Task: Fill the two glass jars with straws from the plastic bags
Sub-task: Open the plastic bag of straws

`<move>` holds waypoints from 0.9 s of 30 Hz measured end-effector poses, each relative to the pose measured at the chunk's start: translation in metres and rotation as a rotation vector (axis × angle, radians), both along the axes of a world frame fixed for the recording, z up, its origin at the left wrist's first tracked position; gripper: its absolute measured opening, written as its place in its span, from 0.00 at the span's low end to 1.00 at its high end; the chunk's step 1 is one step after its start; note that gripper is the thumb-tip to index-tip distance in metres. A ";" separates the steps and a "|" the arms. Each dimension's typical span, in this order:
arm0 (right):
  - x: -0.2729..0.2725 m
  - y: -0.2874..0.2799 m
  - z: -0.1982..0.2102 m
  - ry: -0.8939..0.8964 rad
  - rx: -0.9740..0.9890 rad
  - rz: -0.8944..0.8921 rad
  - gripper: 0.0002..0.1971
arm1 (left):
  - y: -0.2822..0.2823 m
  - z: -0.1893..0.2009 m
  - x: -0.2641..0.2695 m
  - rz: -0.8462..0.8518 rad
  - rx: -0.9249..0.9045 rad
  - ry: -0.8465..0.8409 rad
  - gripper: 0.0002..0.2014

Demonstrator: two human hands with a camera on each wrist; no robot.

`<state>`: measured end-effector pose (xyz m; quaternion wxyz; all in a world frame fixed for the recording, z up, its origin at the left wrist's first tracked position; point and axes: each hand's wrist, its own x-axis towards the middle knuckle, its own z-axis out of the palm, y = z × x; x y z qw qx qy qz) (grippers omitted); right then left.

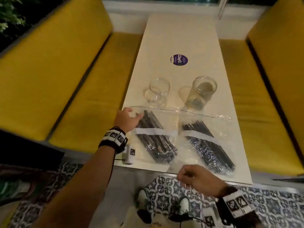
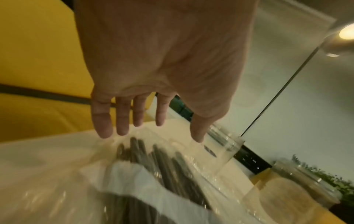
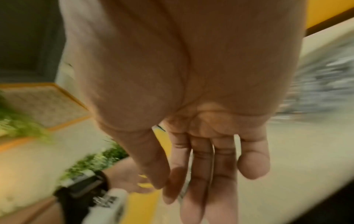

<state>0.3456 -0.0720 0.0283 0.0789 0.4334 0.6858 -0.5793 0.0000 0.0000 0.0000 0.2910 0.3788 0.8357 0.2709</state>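
Observation:
Two clear plastic bags of black straws lie side by side on the white table (image 1: 181, 38): the left bag (image 1: 156, 139) and the right bag (image 1: 207, 145). Just beyond them stand two empty glass jars, the left jar (image 1: 158, 92) and the right jar (image 1: 200, 92). My left hand (image 1: 130, 117) hovers at the far left corner of the left bag, fingers spread and straight; in the left wrist view the hand (image 2: 157, 136) is just above the straws (image 2: 153, 159). My right hand (image 1: 190, 176) is at the table's near edge below the bags, fingers extended (image 3: 201, 181), holding nothing that I can make out.
Yellow benches flank the table, one on the left (image 1: 74, 89) and one on the right (image 1: 256, 96). A round purple sticker (image 1: 179, 59) sits further along the table. Patterned floor tiles (image 1: 164, 191) and shoes lie below the near edge.

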 end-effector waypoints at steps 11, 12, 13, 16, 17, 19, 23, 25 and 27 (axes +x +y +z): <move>-0.118 0.115 0.022 0.124 0.476 -0.069 0.08 | -0.003 -0.010 0.003 -0.094 -0.133 -0.107 0.45; -0.123 0.119 0.018 0.127 0.521 -0.080 0.07 | -0.004 -0.009 0.000 -0.138 -0.135 -0.114 0.44; -0.129 0.124 0.012 0.120 0.572 -0.092 0.07 | -0.007 -0.006 -0.003 -0.175 -0.141 -0.131 0.42; -0.143 0.138 -0.003 -0.022 0.683 -0.087 0.20 | -0.009 0.001 -0.011 -0.299 -0.128 -0.144 0.35; -0.147 0.141 -0.005 -0.081 0.678 -0.078 0.24 | -0.010 0.004 -0.012 -0.326 -0.124 -0.157 0.34; -0.154 0.144 -0.006 -0.151 0.601 -0.063 0.27 | -0.010 0.006 -0.014 -0.358 -0.113 -0.195 0.32; -0.157 0.142 -0.009 -0.050 0.462 -0.216 0.17 | -0.010 0.010 -0.014 -0.421 -0.068 -0.209 0.33; -0.156 0.141 -0.010 0.018 0.436 -0.361 0.12 | -0.008 0.012 -0.012 -0.395 -0.019 -0.131 0.37; -0.155 0.140 -0.005 0.092 0.399 -0.498 0.07 | -0.005 0.015 -0.007 -0.289 0.152 0.098 0.32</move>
